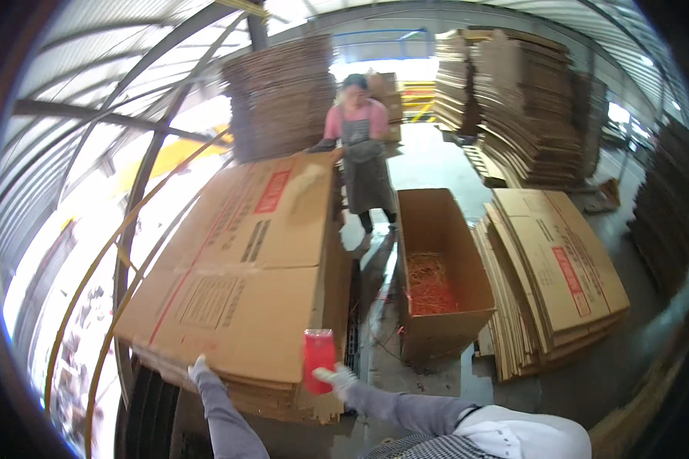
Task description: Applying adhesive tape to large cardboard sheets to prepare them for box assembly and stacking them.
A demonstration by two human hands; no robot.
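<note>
So, the right hand [338,380] has a grip on a red thing [318,358], low and near the middle of the frame, right by the corner of the cardboard stack [283,302]. The left hand [198,369] is at the stack's near edge, lower left, and I can't really tell if its fingers are spread or closed. A co-worker [365,141] stands at the far end, top center, and an open box [436,336] with red strands [430,284] sits right of center.

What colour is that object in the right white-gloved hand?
The object is bright red, best seen in the head view.
</note>
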